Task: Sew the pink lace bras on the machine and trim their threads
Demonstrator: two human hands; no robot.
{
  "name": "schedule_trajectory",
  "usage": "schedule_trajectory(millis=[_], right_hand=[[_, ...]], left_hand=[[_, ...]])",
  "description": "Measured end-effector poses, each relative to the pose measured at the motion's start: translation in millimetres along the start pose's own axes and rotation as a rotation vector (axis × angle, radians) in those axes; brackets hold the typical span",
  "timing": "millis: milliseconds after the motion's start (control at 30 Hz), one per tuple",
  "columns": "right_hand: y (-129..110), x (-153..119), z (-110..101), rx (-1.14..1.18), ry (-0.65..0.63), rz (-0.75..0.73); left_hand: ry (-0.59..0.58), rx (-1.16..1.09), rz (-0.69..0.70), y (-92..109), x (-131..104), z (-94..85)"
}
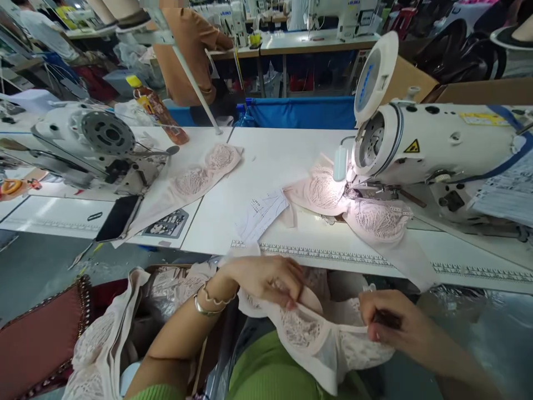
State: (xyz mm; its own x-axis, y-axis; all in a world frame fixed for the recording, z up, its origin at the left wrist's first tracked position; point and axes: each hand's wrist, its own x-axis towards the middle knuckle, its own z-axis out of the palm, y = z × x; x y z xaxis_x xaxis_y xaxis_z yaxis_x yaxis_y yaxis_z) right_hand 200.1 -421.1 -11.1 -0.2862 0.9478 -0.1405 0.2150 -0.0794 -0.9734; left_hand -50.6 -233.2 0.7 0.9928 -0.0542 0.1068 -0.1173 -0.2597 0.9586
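Left hand [270,278] bent palm-down, right hand [389,322] pinching, both gripping one pale pink lace bra [308,333], cups sagging

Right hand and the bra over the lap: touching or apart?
Touching: the head view shows the right hand pinching the edge of the bra between thumb and fingers.

A bright lamp [340,163] glows over the white table [258,155]. Beyond it hangs blue cloth [306,113], and farther back a long bench [287,43] stands. The floor [37,261] is grey-green; a red-brown chair [45,333] stands at left.
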Motion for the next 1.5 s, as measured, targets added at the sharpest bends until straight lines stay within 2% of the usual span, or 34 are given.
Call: schedule_trajectory(millis=[67, 133, 233, 333, 467, 600, 667, 833, 900, 967, 1067, 1100, 1133, 1167, 1233, 1300, 1400, 1500], right_hand=[[8.3, 1.8, -3.2, 0.124, -0.026, 0.029], [15.1, 5.7, -4.9, 0.202, -0.016, 0.039], [21.0, 11.5, -5.1, 0.283, 0.054, 0.038], [25.1, 16.2, -1.1, 0.409, 0.143, 0.041], [32.4, 21.3, 8.1, 0.605, 0.180, 0.042], [38.0, 21.6, 6.3, 0.624, 0.160, 0.069], [37.0, 21.6, -0.7, 0.527, 0.093, 0.073], [14.8, 28.1, -10.0, 0.006, -0.117, 0.011], [1.7, 27.8, -7.2, -0.119, -0.193, -0.061], [-9.4, 20.8, -5.5, -0.177, -0.208, -0.142], [-19.3, 0.2, -8.4, -0.135, -0.092, -0.187], [-20.8, -7.0, -9.4, -0.128, -0.027, -0.177], [-21.4, -13.1, -9.4, -0.137, 0.046, -0.161], [-21.3, -17.6, -7.9, -0.167, 0.118, -0.140], [-18.4, -20.8, -0.1, -0.263, 0.258, -0.129], [-12.6, -17.6, 12.2, -0.357, 0.367, -0.146], [-2.1, -9.3, 29.4, -0.445, 0.443, -0.194], [4.1, -5.0, 33.9, -0.518, 0.476, -0.269]], left_hand=[[0.098, -0.298, -0.155, -9.7, -6.7, 9.9], [0.287, -0.546, -0.237, -20.1, -8.8, 25.3], [0.572, -0.832, -0.233, -31.2, -2.7, 50.4], [0.727, -1.003, -0.230, -35.7, 8.5, 68.9], [0.771, -1.137, -0.197, -38.8, 17.3, 78.8], [0.762, -1.199, -0.185, -40.7, 16.0, 80.0], [0.754, -1.207, -0.187, -38.8, 16.4, 79.8], [0.676, -1.195, -0.191, -31.8, 32.7, 75.5], [0.633, -1.134, -0.188, -30.0, 41.9, 69.1], [0.685, -0.927, -0.170, -25.2, 48.0, 60.3], [1.025, -0.256, -0.076, -7.1, 47.0, 52.7], [1.105, -0.022, -0.029, 1.3, 44.4, 54.3], [1.118, 0.165, 0.017, 9.7, 41.4, 58.3], [1.069, 0.296, 0.061, 17.3, 38.6, 64.6], [0.854, 0.453, 0.104, 26.3, 35.2, 81.4], [0.691, 0.572, 0.090, 24.3, 36.6, 98.7], [0.690, 0.627, 0.038, 5.0, 43.9, 115.0], [0.752, 0.495, 0.020, -14.5, 48.6, 118.0]])
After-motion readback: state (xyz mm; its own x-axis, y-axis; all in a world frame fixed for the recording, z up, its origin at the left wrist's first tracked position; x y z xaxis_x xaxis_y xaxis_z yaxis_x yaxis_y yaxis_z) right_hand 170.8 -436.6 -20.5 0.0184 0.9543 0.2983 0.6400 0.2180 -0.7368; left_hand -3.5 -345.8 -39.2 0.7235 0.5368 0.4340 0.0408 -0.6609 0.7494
